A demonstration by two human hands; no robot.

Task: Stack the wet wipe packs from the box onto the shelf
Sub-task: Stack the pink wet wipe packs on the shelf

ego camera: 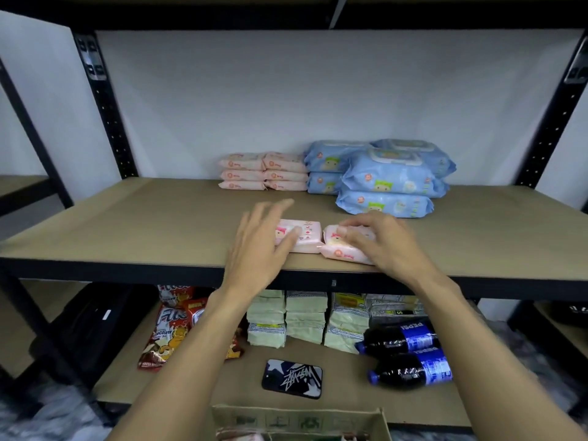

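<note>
1. Head view, task things: two small pink soft-plastic wet wipe packs lie side by side, touching, near the front edge of the tan fibreboard shelf (143,224).
   - The left pink pack (307,238) lies flat. It has a cartoon figure with pink hair and small printed marks on its top face.
   - The right pink pack (337,251) is turned slightly, with a round red logo on its front edge.
2. Head view, hands:
   - The left hand (257,246) rests on the left pink pack with its fingers (280,206) straight and spread. The thumb lies across the top of the pack, and nothing is grasped.
   - The right hand (386,243) covers the right pink pack, its fingers (359,222) curled over the top and gripping it.
3. Head view, back of the same shelf:
   - Two stacks of matching pink packs (264,171), each three high, stand against the white wall.
   - Just to their right are piles of larger light-blue wipe packs (388,178) with a green-haired cartoon figure.
4. Head view, lower shelf:
   - red and brown snack bags (171,329)
   - stacked pale green packets (305,316)
   - two dark cola bottles with blue labels (410,354), lying on their sides
   - a phone in a dark patterned case (291,378)
5. Head view, bottom edge: an open brown cardboard box (299,420), with pink packaging partly visible inside.
</note>
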